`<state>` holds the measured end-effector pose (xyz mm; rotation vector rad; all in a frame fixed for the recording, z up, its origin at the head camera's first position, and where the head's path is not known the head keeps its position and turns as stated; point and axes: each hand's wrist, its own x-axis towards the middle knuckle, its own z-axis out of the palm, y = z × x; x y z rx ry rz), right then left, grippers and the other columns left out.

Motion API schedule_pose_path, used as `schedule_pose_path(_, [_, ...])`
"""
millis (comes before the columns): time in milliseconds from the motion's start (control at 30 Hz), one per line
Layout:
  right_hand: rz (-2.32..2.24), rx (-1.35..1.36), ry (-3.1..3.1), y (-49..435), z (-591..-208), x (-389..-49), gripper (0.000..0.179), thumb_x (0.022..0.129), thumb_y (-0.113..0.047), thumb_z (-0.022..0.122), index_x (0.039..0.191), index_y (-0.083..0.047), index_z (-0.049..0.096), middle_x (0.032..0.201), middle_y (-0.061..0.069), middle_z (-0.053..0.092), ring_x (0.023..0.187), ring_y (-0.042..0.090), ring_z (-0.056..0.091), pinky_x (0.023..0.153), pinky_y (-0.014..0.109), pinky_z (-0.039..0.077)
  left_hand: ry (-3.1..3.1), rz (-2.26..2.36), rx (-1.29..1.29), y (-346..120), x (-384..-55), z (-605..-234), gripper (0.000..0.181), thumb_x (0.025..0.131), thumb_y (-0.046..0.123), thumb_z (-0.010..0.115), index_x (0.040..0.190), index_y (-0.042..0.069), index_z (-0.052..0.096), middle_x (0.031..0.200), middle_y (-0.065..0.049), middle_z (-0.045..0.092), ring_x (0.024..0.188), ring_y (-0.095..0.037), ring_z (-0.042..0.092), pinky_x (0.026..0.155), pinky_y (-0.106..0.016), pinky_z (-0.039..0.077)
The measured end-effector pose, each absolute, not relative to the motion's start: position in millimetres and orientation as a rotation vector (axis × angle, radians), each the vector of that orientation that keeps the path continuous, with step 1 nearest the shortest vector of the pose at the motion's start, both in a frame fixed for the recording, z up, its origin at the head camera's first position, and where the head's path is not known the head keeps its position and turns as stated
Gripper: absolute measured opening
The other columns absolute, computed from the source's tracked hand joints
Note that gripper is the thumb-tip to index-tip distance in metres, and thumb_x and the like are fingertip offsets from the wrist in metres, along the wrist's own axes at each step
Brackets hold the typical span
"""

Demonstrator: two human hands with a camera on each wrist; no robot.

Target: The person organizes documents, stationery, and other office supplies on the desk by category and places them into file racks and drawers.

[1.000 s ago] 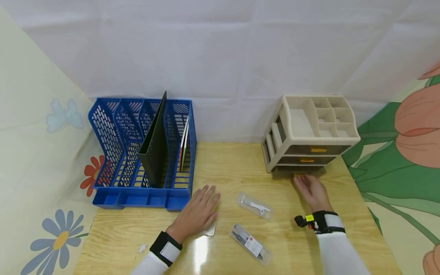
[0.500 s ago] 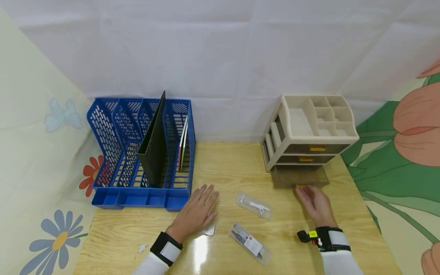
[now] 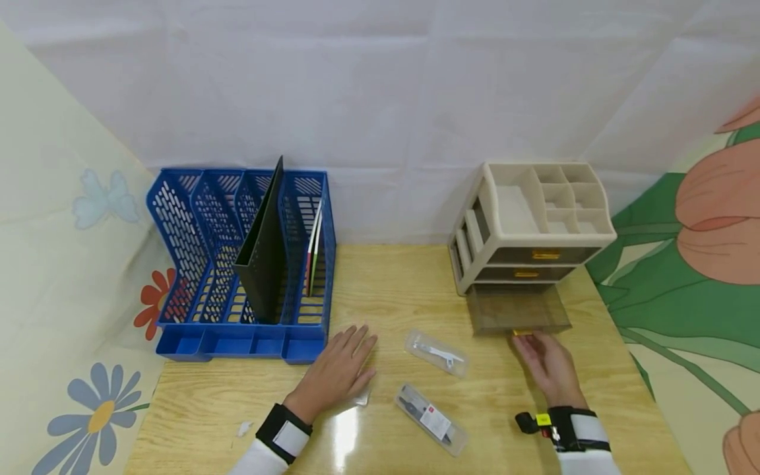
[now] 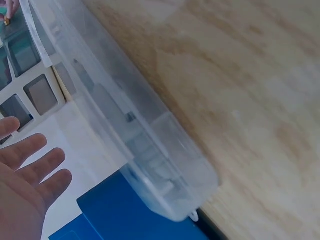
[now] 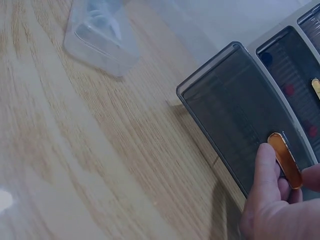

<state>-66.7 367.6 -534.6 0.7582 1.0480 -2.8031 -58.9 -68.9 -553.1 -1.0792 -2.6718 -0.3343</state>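
Note:
In the head view, my right hand (image 3: 552, 369) pinches the amber drawer handle (image 5: 285, 160) of the bottom drawer (image 3: 516, 310). This smoky, see-through drawer is pulled out from the cream desktop organizer (image 3: 499, 235). The right wrist view shows fingers and thumb at either side of the handle. My left hand (image 3: 335, 373) rests on the table with fingers straight, beside the blue file rack (image 3: 305, 343). A small clear item (image 3: 361, 398) shows partly under its palm edge. A long clear plastic case (image 4: 165, 135) lies close to the left wrist camera.
Between the hands lie two clear cases, one with a white tool (image 3: 437, 354) and one with a dark tool and white label (image 3: 432, 420). A black folder (image 3: 267, 264) and thin booklets (image 3: 315, 254) stand in the rack. A white scrap (image 3: 244, 429) lies front left.
My right hand has drawn the bottom drawer outward, toward me, from nearly closed to well out. My left hand has stayed in place on the table.

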Motion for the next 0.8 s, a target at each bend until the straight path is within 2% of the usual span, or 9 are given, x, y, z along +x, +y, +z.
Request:
schedule_pose_path(267, [-2.748,0.823,1.129,367,-533,-59,0.04,0.1,-0.009,0.051,0.135,-0.012,0.031,0.113,0.007,0.045,0.102,0.017,0.057,0.099,0.028,0.05,-2.746,-0.324,-1.096,-72,-49,-554,0.06,0.096,0.045,0.05,0.145,0.01,0.044,0.145,-0.017,0.05,0.129,-0.034,0.048,0.105,-0.05,0.044])
schedule_pose_path(500, [-2.801,0.724,1.083,368,-537,-52,0.018,0.101,-0.005,0.045,0.119,-0.003,0.045,0.105,0.011,0.052,0.098,0.021,0.061,0.097,0.031,0.052,-2.834,-0.333,-1.117,-76,-40,-551,0.06,0.095,0.047,0.051,0.143,0.012,0.046,0.142,-0.015,0.053,0.127,-0.033,0.049,0.104,-0.05,0.044])
schedule_pose_path(633, [-2.78,0.766,1.105,368,-533,-50,0.014,0.102,-0.008,0.046,0.114,-0.004,0.049,0.103,0.009,0.055,0.097,0.02,0.062,0.095,0.032,0.054,-2.846,-0.343,-1.168,-82,-35,-551,0.064,0.09,0.049,0.056,0.14,0.01,0.049,0.137,-0.016,0.056,0.124,-0.035,0.051,0.102,-0.052,0.045])
schedule_pose_path(800, [-2.714,0.788,1.355,357,-527,-42,0.012,0.103,-0.013,0.046,0.108,-0.004,0.05,0.094,0.007,0.062,0.088,0.018,0.064,0.084,0.032,0.059,-2.85,-0.351,-1.217,-89,-31,-553,0.061,0.082,0.037,0.062,0.136,0.009,0.052,0.133,-0.016,0.057,0.118,-0.033,0.052,0.098,-0.051,0.048])
